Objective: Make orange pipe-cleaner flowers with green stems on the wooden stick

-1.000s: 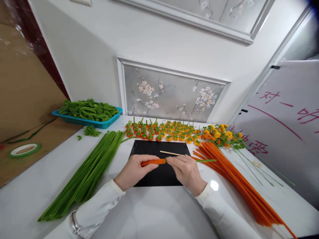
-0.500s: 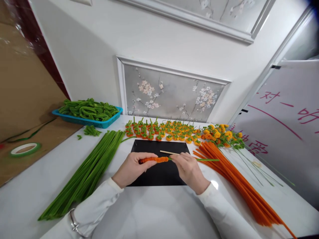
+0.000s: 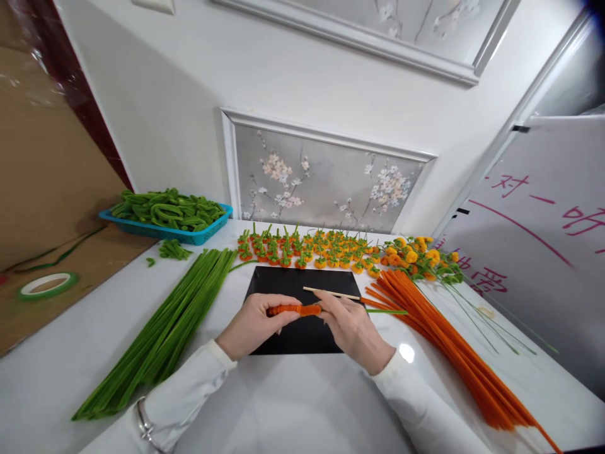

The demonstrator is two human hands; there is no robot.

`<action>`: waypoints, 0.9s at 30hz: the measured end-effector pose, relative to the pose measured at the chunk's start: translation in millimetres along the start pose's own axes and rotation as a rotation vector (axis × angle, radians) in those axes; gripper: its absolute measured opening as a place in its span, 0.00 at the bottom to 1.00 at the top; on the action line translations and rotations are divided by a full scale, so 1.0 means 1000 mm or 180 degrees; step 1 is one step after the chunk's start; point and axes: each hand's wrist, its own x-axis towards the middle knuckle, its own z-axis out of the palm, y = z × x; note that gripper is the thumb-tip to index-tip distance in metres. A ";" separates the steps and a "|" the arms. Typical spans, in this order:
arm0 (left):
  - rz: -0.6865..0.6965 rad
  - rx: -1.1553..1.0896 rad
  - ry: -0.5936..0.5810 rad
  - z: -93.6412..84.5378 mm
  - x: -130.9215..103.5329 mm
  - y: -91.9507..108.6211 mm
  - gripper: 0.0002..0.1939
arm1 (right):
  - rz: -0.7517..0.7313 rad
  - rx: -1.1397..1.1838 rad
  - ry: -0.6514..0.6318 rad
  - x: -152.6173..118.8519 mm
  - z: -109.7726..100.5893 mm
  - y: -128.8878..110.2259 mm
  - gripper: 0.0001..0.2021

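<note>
My left hand (image 3: 250, 325) is closed, thumb and fingers pinching a coiled orange pipe cleaner (image 3: 286, 310) held level over a black mat (image 3: 293, 343). At the coil's right end, the fingertips of my right hand (image 3: 355, 329) are pressed together. A thin green pipe cleaner stem (image 3: 390, 311) comes out past the right hand, and the fingers hide the part between it and the coil. Behind the right fingers is a slim wooden stick (image 3: 314, 290), lying across the mat's far part.
Long green pipe cleaners (image 3: 165, 334) lie left, long orange ones (image 3: 454, 340) right. Rows of small orange and yellow pieces with green tops (image 3: 302, 247) stand behind the mat. Further out are a blue basket (image 3: 191, 236), finished yellow flowers (image 3: 420, 255) and green tape (image 3: 47, 285).
My right hand has shifted slightly down, its fingers now more extended and nearer the coil. The green stem's outer end has moved a little left and down. My left hand keeps its pinch.
</note>
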 end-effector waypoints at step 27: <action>-0.0023 -0.0168 -0.0143 -0.006 0.001 -0.002 0.16 | 0.0353 0.0485 -0.0083 0.003 -0.020 0.005 0.10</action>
